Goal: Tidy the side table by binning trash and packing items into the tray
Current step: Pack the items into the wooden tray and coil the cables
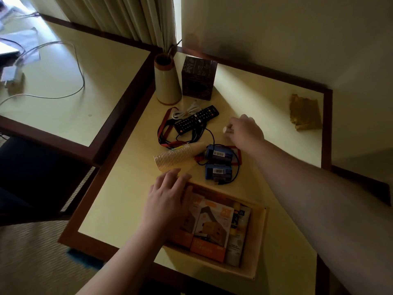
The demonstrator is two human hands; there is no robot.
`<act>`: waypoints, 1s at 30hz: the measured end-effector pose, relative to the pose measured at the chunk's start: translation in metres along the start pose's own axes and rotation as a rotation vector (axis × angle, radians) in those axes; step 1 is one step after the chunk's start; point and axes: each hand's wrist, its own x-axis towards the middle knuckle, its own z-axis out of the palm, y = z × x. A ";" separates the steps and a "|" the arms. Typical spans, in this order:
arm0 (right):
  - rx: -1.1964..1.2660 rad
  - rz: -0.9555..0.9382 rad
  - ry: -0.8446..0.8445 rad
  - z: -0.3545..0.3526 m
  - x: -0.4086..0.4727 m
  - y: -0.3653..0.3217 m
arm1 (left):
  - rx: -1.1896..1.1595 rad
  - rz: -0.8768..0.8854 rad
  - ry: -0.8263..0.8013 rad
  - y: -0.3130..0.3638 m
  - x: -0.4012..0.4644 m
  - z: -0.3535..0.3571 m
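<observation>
A shallow wooden tray [258,235] sits at the table's near edge, holding two orange boxes [209,231] and a pale tube [237,241]. My left hand [168,194] rests with straight fingers on the tray's far left corner. My right hand [244,130] reaches over the table's middle and pinches a small pale cylinder [226,129]. Between the hands lie a stack of paper cups [176,156] on its side, two blue battery packs [218,165] with black wires, a black remote [195,120] and a white cable [187,110].
A cream vase [167,81] and a dark cube-shaped box [198,78] stand at the table's far corner. A crumpled yellowish scrap [305,112] lies near the right edge. A second table [63,81] with cables is on the left.
</observation>
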 end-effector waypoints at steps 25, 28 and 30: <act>-0.116 -0.304 -0.183 0.006 -0.315 -0.018 | -0.045 -0.015 -0.026 0.004 -0.002 -0.006; -0.147 -0.340 -0.211 0.006 -0.311 -0.016 | -0.035 -0.007 -0.023 0.003 -0.002 -0.005; -0.175 -0.354 -0.245 0.002 -0.309 -0.018 | -0.031 -0.001 -0.014 0.002 -0.003 -0.004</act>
